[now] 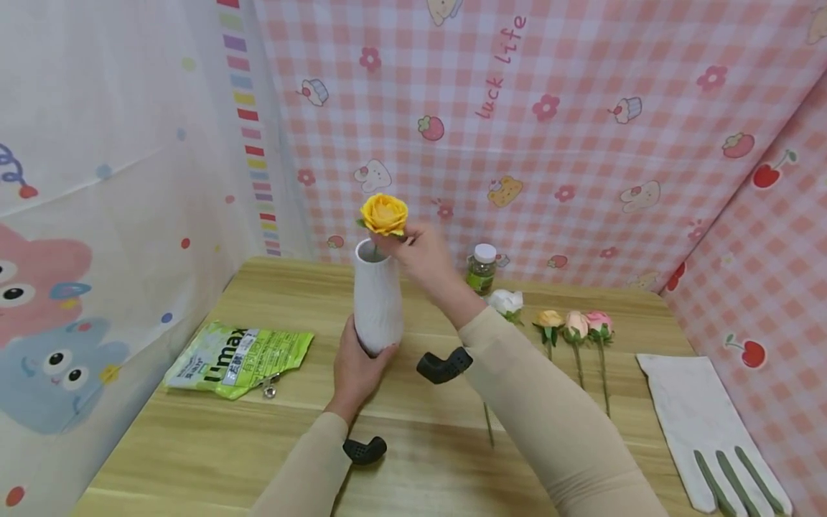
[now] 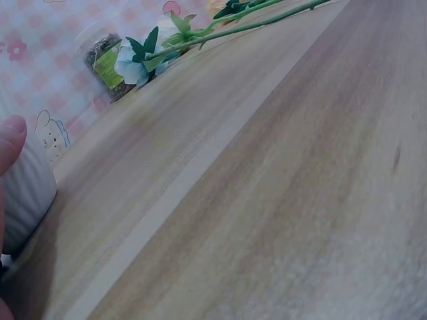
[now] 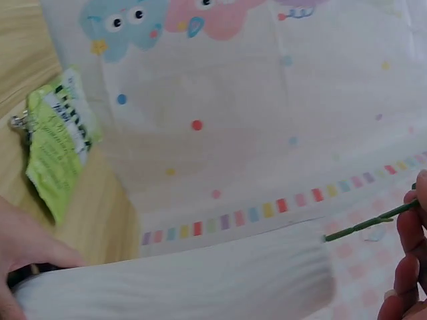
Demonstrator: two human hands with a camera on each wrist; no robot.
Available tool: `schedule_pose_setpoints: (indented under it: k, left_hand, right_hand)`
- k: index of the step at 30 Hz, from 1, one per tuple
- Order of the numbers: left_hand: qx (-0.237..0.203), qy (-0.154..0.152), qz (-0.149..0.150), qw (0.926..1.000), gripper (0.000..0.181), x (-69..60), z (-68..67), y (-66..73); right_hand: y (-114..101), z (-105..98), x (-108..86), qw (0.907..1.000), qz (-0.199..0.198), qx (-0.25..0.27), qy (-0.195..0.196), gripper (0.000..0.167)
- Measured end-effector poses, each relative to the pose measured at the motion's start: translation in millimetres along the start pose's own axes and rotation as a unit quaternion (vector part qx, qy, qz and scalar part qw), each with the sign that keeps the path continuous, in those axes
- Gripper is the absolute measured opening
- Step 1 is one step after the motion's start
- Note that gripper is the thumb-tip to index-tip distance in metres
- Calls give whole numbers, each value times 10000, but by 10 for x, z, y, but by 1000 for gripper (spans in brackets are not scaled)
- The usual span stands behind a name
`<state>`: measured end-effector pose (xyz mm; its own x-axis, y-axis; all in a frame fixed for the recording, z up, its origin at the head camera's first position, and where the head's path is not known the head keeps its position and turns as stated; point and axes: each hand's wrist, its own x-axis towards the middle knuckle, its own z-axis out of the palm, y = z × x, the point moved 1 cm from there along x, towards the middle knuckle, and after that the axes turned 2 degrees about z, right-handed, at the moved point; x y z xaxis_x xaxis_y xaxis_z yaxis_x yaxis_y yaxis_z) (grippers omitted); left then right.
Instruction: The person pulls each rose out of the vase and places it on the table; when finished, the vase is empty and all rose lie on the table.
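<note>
A ribbed white vase (image 1: 377,305) stands near the middle of the table, leaning slightly. My left hand (image 1: 357,370) grips it low down, the thumb round its near side; the left wrist view catches only that thumb and part of the vase (image 2: 30,193). Above the rim, my right hand (image 1: 423,258) pinches a yellow rose (image 1: 384,214) just under its bloom. In the right wrist view the rose's green stem (image 3: 367,227) runs down into the vase's mouth. The stem's lower end is hidden inside.
A green-and-white bag (image 1: 239,359) with a metal clip lies left. A lidded jar (image 1: 482,270) stands at the back, beside a white flower (image 1: 506,303). Peach and pink roses (image 1: 576,327) lie right of my forearm, near a white cloth (image 1: 701,424) with green strips.
</note>
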<state>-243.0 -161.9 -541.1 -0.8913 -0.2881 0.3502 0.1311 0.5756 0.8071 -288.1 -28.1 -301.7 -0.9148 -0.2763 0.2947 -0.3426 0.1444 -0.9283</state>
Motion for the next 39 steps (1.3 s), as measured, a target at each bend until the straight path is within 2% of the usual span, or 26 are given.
schedule_pose_setpoints:
  k: [2, 4, 7, 10, 14, 16, 17, 19, 21, 24, 26, 29, 32, 34, 37, 39]
  left_hand:
    - [16, 8, -28, 10000, 94, 1, -2, -3]
    - [50, 13, -62, 10000, 95, 0, 0, -8]
    - [63, 30, -51, 10000, 95, -2, 4, -8]
    - [16, 68, 9, 10000, 95, -8, 4, 9]
    - [-9, 52, 8, 10000, 95, -21, 6, 35]
    - [61, 15, -6, 10000, 96, -21, 6, 36]
    - [96, -1, -16, 10000, 96, -22, 6, 34]
    - [164, -36, -24, 9999, 97, -20, 4, 24]
    - [204, -51, -41, 9998, 97, -20, -1, 17]
    - [190, -63, -39, 9998, 98, -21, -2, 11]
    - [184, -73, -36, 9998, 98, -16, -6, 11]
    - [211, -110, -35, 9997, 99, -14, 8, 1]
    - [221, -117, -43, 9997, 99, -23, 24, -8]
    - [213, -95, -47, 9997, 100, -30, 26, -8]
    - [176, -45, -70, 9998, 99, -29, 17, -2]
    - [155, -33, -84, 9998, 99, -23, 6, 5]
  right_hand:
    - [-93, -95, -7, 9991, -268, 281, 193, 25]
    - [-180, -208, -24, 9949, -532, 780, 361, 25]
    - [-296, -434, -82, 9823, -804, 1557, 656, 24]
    - [-362, -719, -154, 9590, -1137, 2383, 1027, 20]
    - [-355, -1157, -269, 9160, -1490, 3339, 1650, 8]
    - [-308, -1361, -337, 8985, -1535, 3642, 1912, 9]
    - [-269, -1449, -365, 8940, -1524, 3706, 2002, 13]
    - [-153, -1580, -430, 8921, -1278, 3748, 2176, 20]
    - [25, -1636, -486, 9011, -925, 3573, 2276, 23]
    - [394, -1585, -565, 9236, -172, 3013, 2365, 22]
    - [675, -1491, -612, 9406, 332, 2487, 2289, 22]
    - [1088, -1310, -680, 9578, 1150, 1730, 1989, 26]
    - [1435, -1133, -726, 9640, 1835, 1215, 1491, 30]
    - [1616, -1030, -734, 9673, 2063, 886, 1185, 32]
    - [1807, -908, -716, 9727, 2096, 417, 901, 34]
    - [1890, -850, -694, 9753, 2021, 80, 886, 33]
